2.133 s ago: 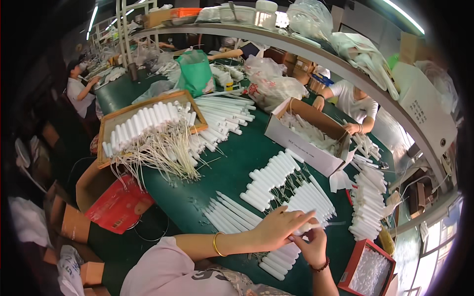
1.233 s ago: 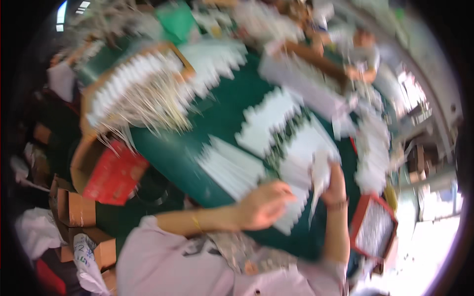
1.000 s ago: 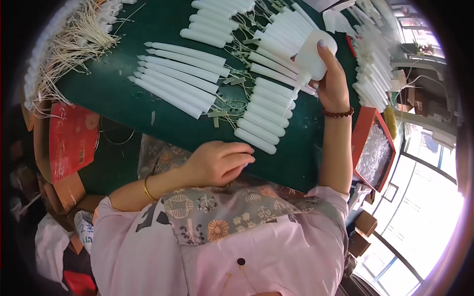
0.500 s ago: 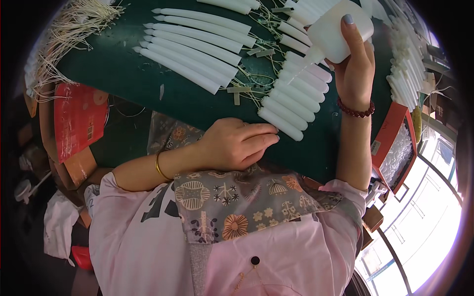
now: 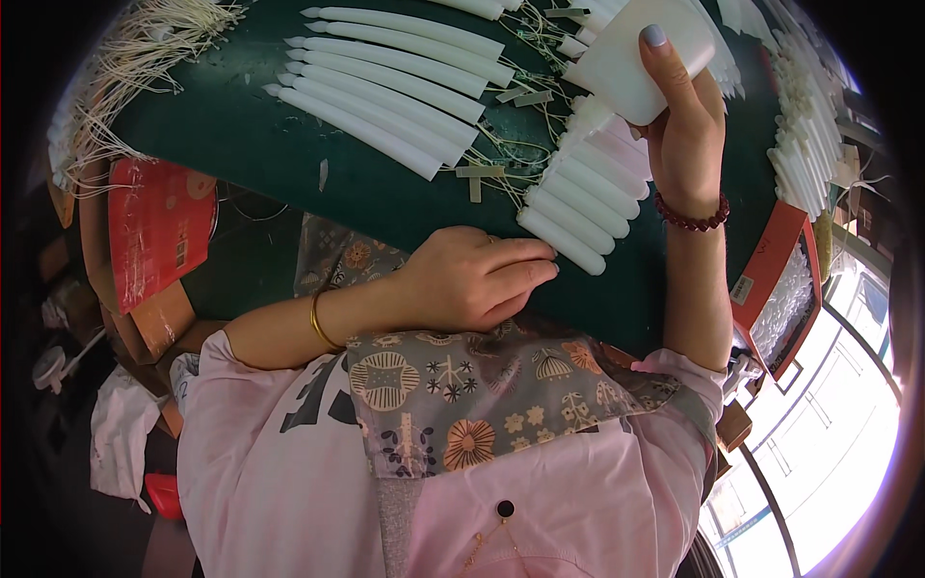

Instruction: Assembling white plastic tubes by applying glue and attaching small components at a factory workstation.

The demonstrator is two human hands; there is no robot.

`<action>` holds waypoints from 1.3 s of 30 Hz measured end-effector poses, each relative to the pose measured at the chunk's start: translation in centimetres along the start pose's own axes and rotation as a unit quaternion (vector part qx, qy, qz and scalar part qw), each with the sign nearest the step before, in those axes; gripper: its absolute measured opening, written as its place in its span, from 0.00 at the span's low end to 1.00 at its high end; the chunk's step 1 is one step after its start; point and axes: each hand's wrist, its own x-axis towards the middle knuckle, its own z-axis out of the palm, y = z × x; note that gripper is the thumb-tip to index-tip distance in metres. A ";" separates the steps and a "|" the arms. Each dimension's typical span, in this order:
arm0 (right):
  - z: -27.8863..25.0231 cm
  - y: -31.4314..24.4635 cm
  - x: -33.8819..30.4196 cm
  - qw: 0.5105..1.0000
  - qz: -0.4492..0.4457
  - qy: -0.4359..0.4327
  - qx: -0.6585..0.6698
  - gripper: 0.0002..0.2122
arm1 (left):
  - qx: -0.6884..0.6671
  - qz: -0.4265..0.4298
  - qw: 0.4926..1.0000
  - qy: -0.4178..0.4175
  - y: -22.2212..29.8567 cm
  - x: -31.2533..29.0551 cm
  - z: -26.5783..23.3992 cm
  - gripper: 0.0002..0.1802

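My right hand [image 5: 686, 144] grips a white plastic squeeze bottle [image 5: 631, 60], tilted over the far part of a row of short white tubes [image 5: 584, 206]. Its nozzle is hard to make out against the white tubes. At the near end of that row, my left hand [image 5: 474, 279] lies with its fingers stretched out, the fingertips at the nearest tube. Thin wires with small flat grey pieces [image 5: 481, 171] run between these tubes and a fanned row of long white taper candles [image 5: 390, 101] with flame-shaped tips.
Pale wires [image 5: 145, 58] hang in a bundle at the far left, above a red box flap [image 5: 159, 231]. On the right, more white tubes [image 5: 798, 159] are stacked by a red box [image 5: 771, 279] with clear wrapping. The table top [image 5: 241, 144] is dark green.
My right hand has carried the bottle a little left and farther along the tube row. My left hand stays by the nearest tube. The whole view has shifted slightly.
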 end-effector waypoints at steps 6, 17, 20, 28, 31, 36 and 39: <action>-0.1 0.1 0.2 1.000 0.008 -0.009 0.003 0.25 | 0.000 -0.001 1.000 0.000 -0.1 0.2 0.1 0.17; -1.6 -1.0 0.5 0.981 0.092 -0.024 0.167 0.24 | -0.050 0.039 0.997 0.036 -0.2 0.0 -1.1 0.17; -1.9 -2.2 0.3 0.960 0.130 -0.029 0.246 0.23 | 0.020 0.066 0.997 0.034 -0.8 1.8 -6.5 0.18; 0.9 -5.7 -1.9 0.934 0.237 -0.080 0.257 0.17 | 0.201 0.074 0.975 0.062 -0.5 13.6 -8.4 0.36; 1.1 -6.1 -1.7 0.954 0.230 -0.051 0.186 0.20 | 0.197 0.073 0.975 0.070 -2.1 13.8 -7.5 0.38; 1.0 -3.2 -1.3 0.930 0.201 -0.091 0.295 0.30 | 0.158 0.088 0.965 0.192 -3.1 15.4 -7.9 0.30; 0.5 -1.3 -0.2 0.807 0.143 -0.227 0.526 0.35 | -0.141 -0.043 0.950 0.273 -2.5 17.8 -7.9 0.21</action>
